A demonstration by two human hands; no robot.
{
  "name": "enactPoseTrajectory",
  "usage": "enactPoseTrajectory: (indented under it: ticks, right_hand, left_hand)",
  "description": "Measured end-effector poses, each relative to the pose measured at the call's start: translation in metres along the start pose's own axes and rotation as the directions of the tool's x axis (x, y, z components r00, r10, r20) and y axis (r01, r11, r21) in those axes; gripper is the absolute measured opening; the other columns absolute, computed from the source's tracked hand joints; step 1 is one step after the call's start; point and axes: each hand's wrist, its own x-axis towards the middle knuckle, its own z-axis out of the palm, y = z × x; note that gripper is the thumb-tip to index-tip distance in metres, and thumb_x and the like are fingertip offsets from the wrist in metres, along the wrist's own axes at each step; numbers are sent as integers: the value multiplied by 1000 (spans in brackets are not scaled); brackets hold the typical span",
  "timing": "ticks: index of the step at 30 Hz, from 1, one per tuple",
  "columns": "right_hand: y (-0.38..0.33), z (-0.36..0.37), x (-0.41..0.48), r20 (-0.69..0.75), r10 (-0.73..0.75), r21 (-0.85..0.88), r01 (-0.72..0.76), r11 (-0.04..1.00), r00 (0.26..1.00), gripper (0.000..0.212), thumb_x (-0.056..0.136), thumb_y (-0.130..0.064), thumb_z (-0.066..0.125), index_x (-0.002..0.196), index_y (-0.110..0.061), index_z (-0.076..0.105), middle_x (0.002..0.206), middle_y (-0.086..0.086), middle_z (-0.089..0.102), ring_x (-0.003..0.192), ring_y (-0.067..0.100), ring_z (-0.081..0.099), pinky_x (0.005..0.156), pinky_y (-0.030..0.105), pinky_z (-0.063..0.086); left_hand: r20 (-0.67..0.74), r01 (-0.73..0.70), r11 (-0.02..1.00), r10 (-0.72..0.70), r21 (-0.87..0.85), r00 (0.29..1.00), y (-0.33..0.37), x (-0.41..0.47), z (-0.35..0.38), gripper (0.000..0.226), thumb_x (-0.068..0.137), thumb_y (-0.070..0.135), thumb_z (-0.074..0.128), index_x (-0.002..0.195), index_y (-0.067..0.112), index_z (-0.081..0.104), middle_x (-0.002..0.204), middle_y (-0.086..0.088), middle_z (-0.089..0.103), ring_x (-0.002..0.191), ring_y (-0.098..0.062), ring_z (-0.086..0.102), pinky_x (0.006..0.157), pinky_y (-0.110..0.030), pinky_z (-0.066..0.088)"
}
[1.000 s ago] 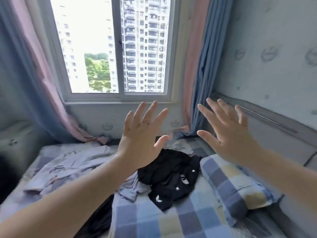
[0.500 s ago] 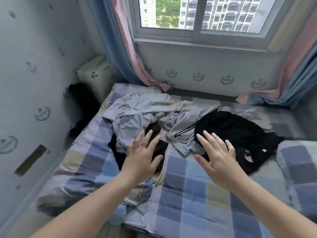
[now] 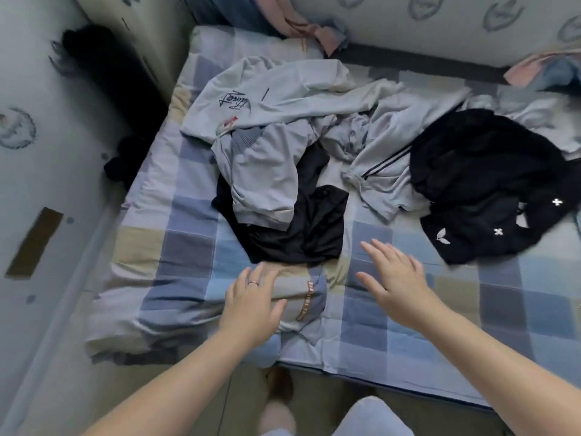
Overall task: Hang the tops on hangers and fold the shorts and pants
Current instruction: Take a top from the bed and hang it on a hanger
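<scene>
Lower centre, left hand: left hand was flat, fingers relaxed and thumb out, gripping nothing; thin ring on one finger.
Left hand contact: lay over grey folded garment with an orange lettered strip at the near bed edge; actual touch could not be told.
Lower centre-right, right hand: right hand had straight fingers, thumb spread, palm down, holding nothing, above bare blue-grey-beige checked bedsheet.
Centre, pile: black crumpled fabric garment sat just beyond both hands, partly under a pale grey garment with a ribbed dark trim.
Upper centre: light grey top with black script print was spread loosely, overlapping the pale grey garment.
Centre-right: grey garment with dark double stripes was bunched up, touching the black one beside it.
Right: black garment with small white marks lay heaped, well apart from the hands.
Top edge: pink and blue curtain ends drooped onto the bed.
Upper left: blurred black object stood against the wall; kind unclear.
</scene>
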Motion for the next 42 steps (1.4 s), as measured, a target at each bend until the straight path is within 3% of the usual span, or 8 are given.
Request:
enactPoseTrajectory:
  ticks: [7, 15, 20, 24, 27, 34, 38, 42]
  right_hand:
    - [-2, 110, 125, 120, 70, 36, -75, 997, 990, 61, 101, -55, 37, 157, -36, 21, 165, -8, 22, 152, 16, 16, 120, 44, 12]
    - [15, 211, 234, 187, 49, 31, -55, 998, 981, 67, 99, -53, 46, 157, -34, 18, 165, -5, 20, 151, 20, 17, 116, 51, 22]
    - [19, 244, 274, 298, 92, -52, -80, 995, 950, 92, 88, -56, 61, 157, -39, 2, 167, -4, 1, 153, 28, 2, 117, 58, 21]
    - [19, 262, 293, 298, 98, -160, -51, 986, 950, 70, 93, -40, 63, 152, -32, 25, 165, 2, 9, 151, 32, 11, 112, 57, 29]
    - [22, 269, 295, 160, 136, -167, -109, 980, 978, 29, 100, -22, 51, 129, -23, 51, 152, 5, 32, 135, 34, 33, 97, 46, 39]
    - [35, 256, 237, 104, 139, 149, -154, 977, 985, 13, 101, -28, 49, 104, -17, 55, 115, 3, 53, 107, 31, 50, 80, 41, 48]
    - [51, 242, 186, 129, 267, 316, -294, 902, 955, 34, 101, -31, 50, 74, -13, 40, 74, 5, 53, 78, 33, 53, 61, 40, 40]
    - [76, 238, 128, 181, 400, 367, -439, 820, 899, 36, 101, -28, 51, 72, -10, 41, 71, 9, 54, 78, 36, 52, 62, 40, 37]
  left_hand:
    - [129, 23, 999, -18, -36, 991, -56, 104, 82, 62, 99, 50, 47, 154, 29, 26, 167, -1, 13, 152, -24, 9, 118, -45, 21]
    - [43, 76, 997, -77, 23, 996, -95, 227, 141, 74, 95, 36, 57, 157, 29, 18, 168, -5, -2, 152, -30, 5, 118, -45, 21]
    - [-70, 53, 994, -46, 100, 996, -104, 283, 144, 84, 89, 44, 67, 156, 36, 17, 168, -4, -7, 150, -34, 10, 117, -47, 23]
    - [-26, 47, 970, -42, 236, 999, -106, 305, 153, 50, 91, 40, 67, 135, 32, 44, 160, -5, 22, 135, -35, 31, 103, -46, 34]
    - [-123, 75, 980, -53, 183, 991, -104, 302, 163, 15, 98, 28, 57, 112, 23, 55, 133, -2, 46, 118, -30, 41, 89, -41, 37]
    - [-98, 100, 992, -107, -74, 989, -91, 258, 167, 11, 98, 19, 55, 93, 21, 46, 103, -4, 57, 102, -29, 49, 77, -40, 41]
    - [-27, 150, 962, -160, -227, 987, -66, 229, 157, 15, 95, 18, 62, 87, 16, 49, 97, -6, 60, 95, -31, 52, 78, -39, 44]
    - [51, 200, 922, -195, -331, 980, -33, 189, 151, 15, 93, 19, 66, 85, 16, 53, 87, -2, 60, 85, -28, 54, 70, -34, 41]
